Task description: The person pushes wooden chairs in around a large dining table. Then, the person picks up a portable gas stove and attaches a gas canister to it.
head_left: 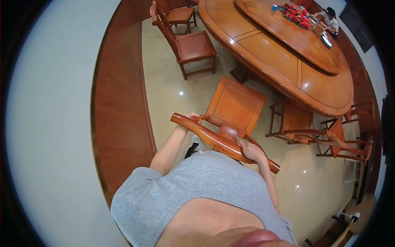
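Observation:
A wooden chair point(236, 105) stands right in front of me, its backrest toward my body and its seat toward the round table point(271, 51). Its glossy curved top rail point(214, 141) crosses in front of my waist. My left hand point(192, 118) grips the backrest near the rail's left end, fingers partly hidden behind the wood. On the right part of the backrest, my right hand point(252, 151) is closed round the wood, its fingertips partly out of sight.
Another chair point(196, 46) stands ahead on the left, beside the wood-panelled wall point(119, 99). More chairs point(297, 117) are at the right. Red flowers point(297, 15) and a dark plate point(326, 40) lie on the turntable. A person point(330, 21) is at the table's far side.

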{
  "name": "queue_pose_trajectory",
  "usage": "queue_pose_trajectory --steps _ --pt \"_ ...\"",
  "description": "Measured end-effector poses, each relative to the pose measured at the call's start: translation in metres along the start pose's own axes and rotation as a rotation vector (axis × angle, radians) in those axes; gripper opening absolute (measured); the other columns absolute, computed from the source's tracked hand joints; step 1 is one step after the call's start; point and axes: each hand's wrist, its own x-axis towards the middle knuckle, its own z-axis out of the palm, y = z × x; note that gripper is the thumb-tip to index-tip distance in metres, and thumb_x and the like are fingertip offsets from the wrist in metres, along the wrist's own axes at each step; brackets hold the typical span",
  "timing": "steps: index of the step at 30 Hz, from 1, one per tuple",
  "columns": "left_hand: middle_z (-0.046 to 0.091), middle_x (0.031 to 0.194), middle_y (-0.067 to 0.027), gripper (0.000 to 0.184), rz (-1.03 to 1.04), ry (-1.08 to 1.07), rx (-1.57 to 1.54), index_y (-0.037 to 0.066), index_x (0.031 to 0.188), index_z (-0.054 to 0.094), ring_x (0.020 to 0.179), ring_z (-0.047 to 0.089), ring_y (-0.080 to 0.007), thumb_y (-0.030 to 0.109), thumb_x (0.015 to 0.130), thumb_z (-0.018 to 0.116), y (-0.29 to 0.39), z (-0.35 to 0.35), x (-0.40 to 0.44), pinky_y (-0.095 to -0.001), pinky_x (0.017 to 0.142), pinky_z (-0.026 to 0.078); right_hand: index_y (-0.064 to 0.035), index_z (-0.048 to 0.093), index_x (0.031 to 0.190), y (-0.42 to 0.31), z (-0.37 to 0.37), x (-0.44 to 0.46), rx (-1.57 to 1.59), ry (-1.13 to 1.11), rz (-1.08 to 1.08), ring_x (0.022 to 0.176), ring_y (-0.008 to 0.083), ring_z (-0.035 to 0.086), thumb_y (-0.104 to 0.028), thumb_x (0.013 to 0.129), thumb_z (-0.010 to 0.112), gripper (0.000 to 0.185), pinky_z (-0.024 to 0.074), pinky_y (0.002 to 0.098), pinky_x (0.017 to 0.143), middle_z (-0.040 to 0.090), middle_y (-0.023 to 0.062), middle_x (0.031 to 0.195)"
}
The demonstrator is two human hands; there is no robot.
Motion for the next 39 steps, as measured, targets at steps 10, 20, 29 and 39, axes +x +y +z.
queue_pose_trajectory --steps 10,20,29,39 --pt "0.059 0.083 -0.013 0.045 -0.008 0.033 0.045 -0.005 0.124 0.041 0.068 0.061 -0.021 0.018 0.085 0.047 0.044 0.006 0.011 -0.0334 0.063 0.054 0.0014 0.066 0.099 -0.014 -0.034 0.024 0.009 -0.049 0.035 0.106 0.0402 0.055 -0.051 0.096 0.023 0.068 0.041 0.0447 0.093 0.061 0.025 0.108" --pt "0.068 0.085 -0.0159 0.03 -0.06 -0.113 0.026 -0.002 0.087 0.063 0.078 0.065 -0.0285 0.025 0.081 0.051 0.09 0.062 0.047 -0.0404 0.081 0.05 0.0021 0.062 0.063 -0.019 -0.109 0.059 0.203 -0.027 0.127 0.044 0.0241 0.059 -0.053 0.093 0.034 0.069 0.0501 0.0364 0.048 0.06 0.0146 0.054" --pt "0.061 0.103 -0.0101 0.025 0.101 0.228 -0.014 0.007 0.102 0.053 0.096 0.056 -0.0256 0.022 0.081 0.054 0.093 0.078 0.059 -0.0388 0.091 0.045 0.0047 0.062 0.071 -0.012 -0.121 0.072 0.218 -0.052 0.142 0.048 0.0252 0.062 -0.048 0.094 0.039 0.062 0.051 0.0368 0.046 0.061 0.0157 0.058" --pt "0.062 0.096 0.0003 0.026 0.125 0.048 -0.127 0.019 0.097 0.053 0.092 0.057 -0.0165 0.04 0.09 0.037 0.107 0.061 0.076 -0.0339 0.096 0.046 0.0032 0.065 0.076 0.015 -0.121 0.094 0.124 0.135 -0.072 0.048 0.025 0.062 -0.047 0.093 0.039 0.059 0.0512 0.0367 0.052 0.062 0.017 0.059"
